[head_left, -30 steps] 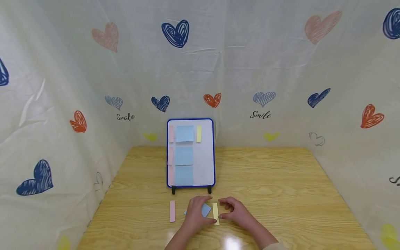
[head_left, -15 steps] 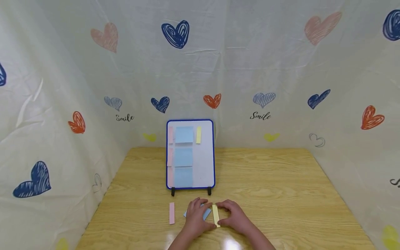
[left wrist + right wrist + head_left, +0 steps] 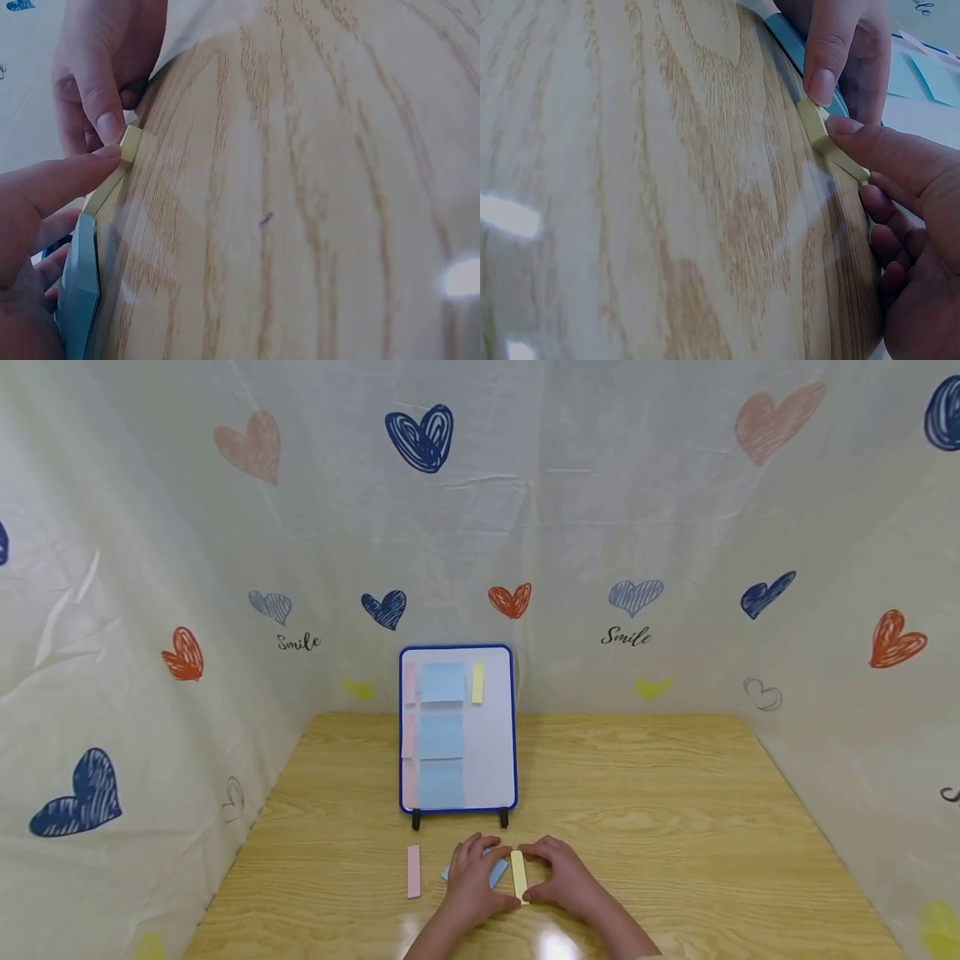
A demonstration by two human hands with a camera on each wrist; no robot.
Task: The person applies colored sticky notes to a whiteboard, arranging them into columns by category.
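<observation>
A narrow yellow sticky note pad [image 3: 519, 875] lies on the table between the two hands. My left hand [image 3: 471, 881] holds its ends, thumb at the near end and index finger at the far end. From the other side my right hand [image 3: 562, 881] pinches the same pad, its thumb [image 3: 877, 146] close to the left thumb [image 3: 823, 79] at the near end. Under the left hand sits a blue sticky note pad [image 3: 81, 289], partly covered by the palm and fingers. To the left a narrow pink sticky note pad [image 3: 414, 872] lies apart from both hands.
Behind the hands a blue-framed whiteboard [image 3: 491, 760] stands on black feet [image 3: 503, 817]. Pink notes [image 3: 408, 735] and blue notes [image 3: 441, 737] run down its left part, with one yellow note [image 3: 477, 683] at upper right. A heart-print curtain [image 3: 570, 527] surrounds the wooden table [image 3: 637, 793].
My right hand has moved left onto the yellow pad, and its thumb and index finger have closed on the ends. The left hand has shifted slightly. Over the last half second little differs.
</observation>
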